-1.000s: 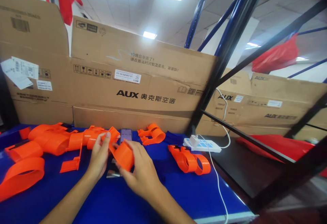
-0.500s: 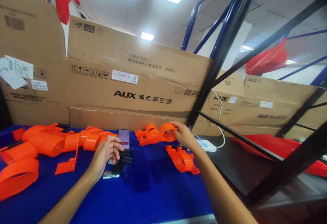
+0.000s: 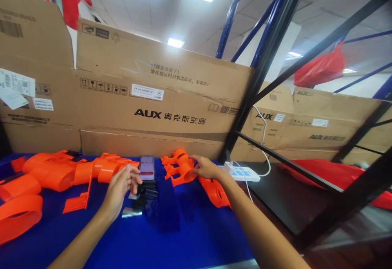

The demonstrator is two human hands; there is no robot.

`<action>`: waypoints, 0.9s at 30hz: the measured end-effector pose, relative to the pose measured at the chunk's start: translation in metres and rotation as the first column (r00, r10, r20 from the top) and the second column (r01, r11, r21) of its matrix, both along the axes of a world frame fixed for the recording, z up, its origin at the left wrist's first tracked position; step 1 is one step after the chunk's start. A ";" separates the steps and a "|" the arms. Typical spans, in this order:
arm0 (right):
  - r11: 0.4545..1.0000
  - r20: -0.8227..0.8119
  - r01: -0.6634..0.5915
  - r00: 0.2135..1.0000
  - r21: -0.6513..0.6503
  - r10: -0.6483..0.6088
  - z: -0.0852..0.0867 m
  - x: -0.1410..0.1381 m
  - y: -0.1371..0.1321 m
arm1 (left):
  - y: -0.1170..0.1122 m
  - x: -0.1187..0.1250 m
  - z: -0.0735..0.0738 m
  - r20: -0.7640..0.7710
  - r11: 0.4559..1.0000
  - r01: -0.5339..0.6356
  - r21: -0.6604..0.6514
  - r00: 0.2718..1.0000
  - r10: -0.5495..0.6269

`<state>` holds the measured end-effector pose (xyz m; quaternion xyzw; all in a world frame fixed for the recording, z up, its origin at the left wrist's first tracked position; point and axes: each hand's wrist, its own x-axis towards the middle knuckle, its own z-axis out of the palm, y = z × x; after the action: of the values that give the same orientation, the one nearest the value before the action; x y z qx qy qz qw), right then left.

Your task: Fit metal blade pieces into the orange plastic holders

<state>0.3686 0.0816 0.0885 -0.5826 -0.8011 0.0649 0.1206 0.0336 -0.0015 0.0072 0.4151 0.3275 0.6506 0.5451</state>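
Note:
My right hand (image 3: pixel 206 167) has its thumb and fingers closed on the right edge of an orange plastic ring piece (image 3: pixel 186 171) with clip-like tabs. That piece lies up against another orange piece (image 3: pixel 179 154) behind it. Below my right wrist rests a further orange ring piece (image 3: pixel 216 191), partly covered by the hand and forearm. My left hand (image 3: pixel 121 185) hovers over the blue table surface (image 3: pixel 147 244) with fingers loosely bent and apart, holding nothing. Just beyond its fingertips is a phone (image 3: pixel 147 167) with a lit screen.
Several orange ring pieces (image 3: pixel 50 171) are heaped at the left. Small black pieces (image 3: pixel 149 193) and a shiny silver strip (image 3: pixel 131 212) lie near the middle. A white power strip (image 3: pixel 245 174) with cables sits right, beside a black rack post (image 3: pixel 241 117). Cardboard (image 3: pixel 159 134) stands behind.
My right hand has moved left and slightly down with the orange ring piece, which now sits in front of the other orange piece. My left hand has shifted slightly left.

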 end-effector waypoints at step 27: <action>0.923 0.420 0.382 0.845 -0.037 -0.332 0.056 0.012 -0.070 | -0.001 0.001 -0.007 -0.112 0.999 0.009 0.042 0.994 -0.004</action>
<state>0.3806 0.0113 0.1445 -0.7284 -0.6804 -0.0331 -0.0734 0.0350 -0.0025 0.0004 0.4633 0.3423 0.6314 0.5191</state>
